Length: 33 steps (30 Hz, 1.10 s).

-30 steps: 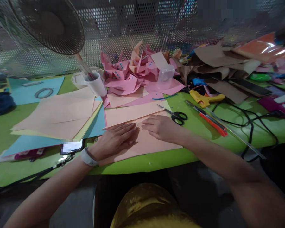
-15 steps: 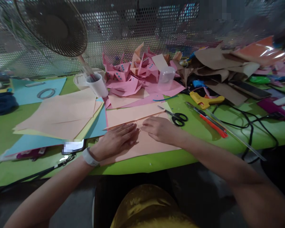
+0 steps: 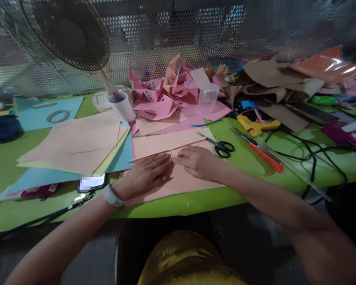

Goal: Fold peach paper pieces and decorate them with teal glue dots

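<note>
A peach sheet of paper [image 3: 192,180] lies on the table in front of me, with a folded strip [image 3: 163,144] along its far side. My left hand [image 3: 148,174] rests flat on the sheet, palm down, its fingers stretched along the fold. Just right of it, my right hand [image 3: 198,162] has bent fingers drawn together on the paper at the fold; its fingertips nearly meet the left hand's. Part of the crease is hidden under both hands. Black-handled scissors [image 3: 224,149] lie right of my right hand, their blades over the paper's far edge.
Left are stacked coloured sheets [image 3: 77,134], a phone [image 3: 91,183] and a white cup [image 3: 122,107] below a fan [image 3: 68,35]. Pink folded papers [image 3: 157,107] are heaped behind. A yellow glue gun [image 3: 256,124], a red cutter [image 3: 267,157] and black cables [image 3: 314,152] lie right.
My right hand's fingertips have slid slightly left along the fold, closer to my left hand. The left hand and the paper look nearly unmoved.
</note>
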Available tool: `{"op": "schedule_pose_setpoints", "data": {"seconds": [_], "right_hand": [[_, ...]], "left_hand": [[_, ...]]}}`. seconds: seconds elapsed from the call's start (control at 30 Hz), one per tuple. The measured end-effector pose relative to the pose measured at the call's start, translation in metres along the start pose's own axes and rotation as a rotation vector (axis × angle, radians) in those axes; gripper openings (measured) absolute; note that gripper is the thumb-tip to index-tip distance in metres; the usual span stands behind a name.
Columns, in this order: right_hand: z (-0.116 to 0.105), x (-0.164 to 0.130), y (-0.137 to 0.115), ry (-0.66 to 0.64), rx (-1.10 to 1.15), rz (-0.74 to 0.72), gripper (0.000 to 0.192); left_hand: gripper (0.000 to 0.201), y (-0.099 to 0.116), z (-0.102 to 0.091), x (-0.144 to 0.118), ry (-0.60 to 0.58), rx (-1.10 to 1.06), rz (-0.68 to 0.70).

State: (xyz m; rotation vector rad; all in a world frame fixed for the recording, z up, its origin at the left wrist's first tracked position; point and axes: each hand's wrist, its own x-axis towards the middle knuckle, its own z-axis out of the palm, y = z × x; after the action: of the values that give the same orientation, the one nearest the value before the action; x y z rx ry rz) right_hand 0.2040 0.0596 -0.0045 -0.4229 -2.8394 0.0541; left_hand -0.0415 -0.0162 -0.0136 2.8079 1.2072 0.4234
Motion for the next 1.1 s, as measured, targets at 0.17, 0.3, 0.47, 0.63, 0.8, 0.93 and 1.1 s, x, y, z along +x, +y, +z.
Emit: {"op": "schedule_pose_setpoints", "data": {"seconds": [0.17,0.3,0.47,0.63,0.8,0.93,1.1], "right_hand": [[0.002,0.0,0.0,0.015,-0.017,-0.005,0.032],[0.003,-0.001,0.0,0.02,-0.001,-0.001,0.031],[0.001,-0.001,0.0,0.013,-0.013,-0.008,0.029],[0.0,-0.001,0.0,0.018,0.004,-0.006,0.033],[0.001,-0.001,0.001,0.003,-0.036,-0.033,0.035],[-0.001,-0.002,-0.002,-0.046,-0.083,-0.033,0.032],[-0.005,-0.002,-0.011,-0.11,-0.191,-0.051,0.031]], "left_hand": [[0.048,0.001,0.0,0.001,0.009,0.001,0.004],[0.048,0.002,-0.001,0.002,0.025,-0.034,-0.017],[0.05,0.002,-0.001,0.003,0.037,-0.083,-0.052],[0.054,0.001,0.0,0.002,0.027,-0.084,-0.063],[0.054,0.001,-0.001,0.002,-0.005,-0.055,-0.04],[0.054,-0.001,-0.001,0.001,-0.034,-0.029,-0.018],[0.058,-0.005,0.001,-0.001,-0.086,0.011,0.003]]}}
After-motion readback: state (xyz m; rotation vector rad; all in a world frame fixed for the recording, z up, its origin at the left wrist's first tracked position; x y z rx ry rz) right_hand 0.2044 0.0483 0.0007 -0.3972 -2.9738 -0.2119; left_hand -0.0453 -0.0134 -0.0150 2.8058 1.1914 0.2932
